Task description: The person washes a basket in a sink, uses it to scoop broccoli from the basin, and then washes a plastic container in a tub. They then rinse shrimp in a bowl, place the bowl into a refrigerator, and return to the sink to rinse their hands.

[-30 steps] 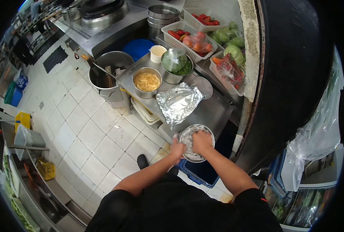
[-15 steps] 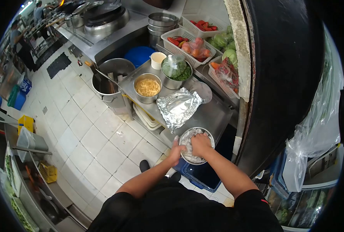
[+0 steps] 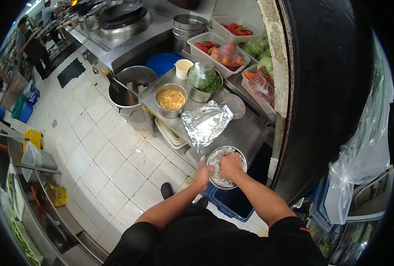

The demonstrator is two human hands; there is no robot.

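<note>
A round metal bowl (image 3: 212,181) sits at the near end of the steel counter, above a blue bin. Inside are pale, wet, greyish-white food pieces (image 3: 222,179) whose kind I cannot make out. My left hand (image 3: 202,172) grips the bowl's left rim, thumb up along the side. From the right, my right hand (image 3: 231,164) reaches in, its curled fingers closed into the pale pieces and their tips hidden. Just beyond the bowl lies crumpled aluminium foil (image 3: 206,124) over something that cannot be seen.
Further along the counter (image 3: 253,128) are a bowl of yellow strips (image 3: 171,100), a bowl of greens (image 3: 211,84) and a white tub (image 3: 183,68). Vegetable baskets (image 3: 219,62) stand behind. A large pot (image 3: 127,113) is left, the blue bin (image 3: 232,212) below. People work far left.
The whole view has shifted slightly, so things appear a little further right. Within the bowl my right hand has moved only a little; my left hand keeps its grip.
</note>
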